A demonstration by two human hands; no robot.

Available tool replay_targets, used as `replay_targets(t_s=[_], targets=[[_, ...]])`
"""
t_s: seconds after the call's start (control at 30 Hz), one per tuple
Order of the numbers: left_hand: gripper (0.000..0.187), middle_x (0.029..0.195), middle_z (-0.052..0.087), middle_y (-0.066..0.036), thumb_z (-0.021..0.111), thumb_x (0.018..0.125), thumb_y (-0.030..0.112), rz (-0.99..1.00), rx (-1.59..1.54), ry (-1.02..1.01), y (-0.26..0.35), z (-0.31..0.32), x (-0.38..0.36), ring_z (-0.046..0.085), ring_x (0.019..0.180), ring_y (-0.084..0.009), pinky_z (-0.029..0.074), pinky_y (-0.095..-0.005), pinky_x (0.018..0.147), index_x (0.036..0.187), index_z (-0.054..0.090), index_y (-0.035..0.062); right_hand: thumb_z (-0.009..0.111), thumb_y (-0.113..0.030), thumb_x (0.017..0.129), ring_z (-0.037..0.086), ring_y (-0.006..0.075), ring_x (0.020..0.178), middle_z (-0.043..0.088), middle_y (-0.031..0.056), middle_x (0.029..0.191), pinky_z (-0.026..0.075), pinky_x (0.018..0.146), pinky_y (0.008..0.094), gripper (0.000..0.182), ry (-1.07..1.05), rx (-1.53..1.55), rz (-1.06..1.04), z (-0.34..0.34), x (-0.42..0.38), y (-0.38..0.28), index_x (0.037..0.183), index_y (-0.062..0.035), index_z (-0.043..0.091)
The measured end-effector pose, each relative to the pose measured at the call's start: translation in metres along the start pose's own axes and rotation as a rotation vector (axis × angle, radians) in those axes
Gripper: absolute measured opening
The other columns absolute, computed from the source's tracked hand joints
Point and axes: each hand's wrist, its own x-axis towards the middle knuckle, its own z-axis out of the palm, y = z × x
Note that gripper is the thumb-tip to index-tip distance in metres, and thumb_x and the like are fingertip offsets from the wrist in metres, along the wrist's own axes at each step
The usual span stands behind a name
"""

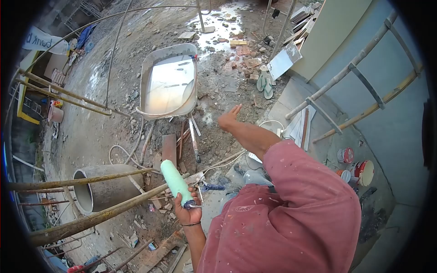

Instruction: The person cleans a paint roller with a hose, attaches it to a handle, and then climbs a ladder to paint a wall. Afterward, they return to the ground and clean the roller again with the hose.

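Note:
My left hand point(185, 200) is closed around the lower end of a paint roller point(173, 179) with a pale green sleeve. The roller's thin metal frame bends beside my fingers toward a dark blue handle point(212, 187). My right hand point(230, 117) is stretched out over the rubble ground with its fingers extended, holding nothing. Beyond it, up and to the left, stands a wheelbarrow point(144, 77) with cloudy, reflective liquid in its tray. My right hand does not touch it.
Bamboo poles point(100, 209) cross at the lower left, before a concrete pipe point(109, 182). A bamboo ladder point(350, 68) leans on the wall at right. Paint buckets point(364, 173) stand on the floor below. Green flip-flops point(265, 85) lie near broken bricks. A cable point(223, 163) runs along the ground.

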Motion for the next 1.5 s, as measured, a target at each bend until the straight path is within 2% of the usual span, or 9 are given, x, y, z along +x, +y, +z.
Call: replay_targets(t_s=[0.03,0.17,0.3,0.4,0.47,0.63,0.93,1.17,1.5], targets=[[0.049,0.107,0.055,-0.016,0.063,0.092,0.025,0.009,0.014,-0.006,0.004,-0.002,0.003,0.059,0.089,-0.0225,0.059,-0.0306,0.069,0.127,0.041,-0.0016,0.072,-0.035,0.085,0.04,0.0462,0.135,0.049,0.0285,0.138,0.031,0.103,0.0734,0.06,0.227,-0.481,-0.143,0.042,0.0,0.033,0.125,0.0078,0.057],[0.046,0.109,0.059,-0.017,0.064,0.091,0.024,-0.01,-0.002,0.013,-0.002,-0.011,0.006,0.066,0.092,-0.0279,0.063,-0.0323,0.067,0.123,0.045,-0.0027,0.074,-0.045,0.081,0.059,0.0372,0.116,0.06,0.0319,0.122,0.047,0.097,0.0385,0.065,-0.225,0.314,0.029,0.078,-0.054,-0.006,0.114,0.0097,0.063],[0.044,0.098,0.062,-0.014,0.069,0.085,0.016,0.053,0.48,0.169,-0.008,-0.036,0.044,0.067,0.084,-0.0235,0.06,-0.0284,0.061,0.121,0.048,0.0006,0.075,-0.048,0.081,0.063,0.0293,0.095,0.064,0.0227,0.103,0.052,0.079,0.0361,0.071,-0.652,0.953,0.092,0.092,-0.131,-0.087,0.113,0.0129,0.06],[0.047,0.101,0.063,-0.016,0.07,0.083,0.015,0.135,1.009,0.195,-0.009,-0.051,0.079,0.067,0.085,-0.0243,0.057,-0.0314,0.062,0.122,0.048,0.0016,0.081,-0.048,0.072,0.061,0.0278,0.105,0.062,0.0245,0.113,0.052,0.084,0.0397,0.079,-0.463,0.662,-0.104,0.124,-0.178,-0.129,0.115,0.014,0.058],[0.063,0.104,0.064,-0.024,0.076,0.077,0.022,0.314,2.013,0.422,-0.006,-0.089,0.107,0.067,0.095,-0.0377,0.055,-0.044,0.077,0.123,0.041,-0.0029,0.088,-0.037,0.063,0.066,0.0266,0.097,0.066,0.0204,0.106,0.056,0.078,0.0436,0.074,-0.265,0.548,0.028,0.153,-0.167,-0.133,0.112,0.0116,0.061],[0.073,0.109,0.062,-0.029,0.08,0.076,0.028,0.446,1.98,0.341,-0.022,-0.035,0.083,0.065,0.101,-0.0402,0.051,-0.0452,0.085,0.123,0.035,-0.006,0.082,0.003,0.065,0.069,0.0285,0.076,0.069,0.0171,0.093,0.057,0.06,0.0449,0.035,-0.451,1.245,0.409,0.181,-0.11,-0.122,0.096,0.0078,0.067],[0.038,0.084,0.052,-0.008,0.066,0.081,0.014,0.345,1.653,0.33,0.01,-0.049,0.056,0.049,0.059,-0.0122,0.041,-0.0266,0.048,0.105,0.039,0.0031,0.082,0.004,0.066,0.066,0.0398,0.093,0.065,0.0222,0.107,0.053,0.075,0.0584,0.049,-0.513,1.401,0.589,0.153,-0.114,-0.13,0.11,0.0065,0.06],[0.035,0.092,0.053,-0.008,0.063,0.084,0.016,0.165,1.503,0.558,-0.035,0.05,0.014,0.045,0.056,-0.011,0.035,-0.0228,0.043,0.111,0.044,0.0039,0.08,0.002,0.068,0.067,0.0366,0.083,0.068,0.0197,0.098,0.053,0.072,0.0538,0.028,-0.552,1.605,0.575,0.147,-0.086,-0.123,0.093,0.0058,0.068],[0.03,0.083,0.051,-0.01,0.06,0.09,0.022,-0.088,0.853,0.24,-0.013,0.056,0.001,0.039,0.046,-0.0111,0.03,-0.0219,0.038,0.1,0.045,-0.001,0.078,0.003,0.068,0.067,0.0346,0.073,0.069,0.0192,0.09,0.054,0.066,0.0505,0.022,-0.459,1.647,0.473,0.12,-0.082,-0.123,0.088,0.0057,0.069]])
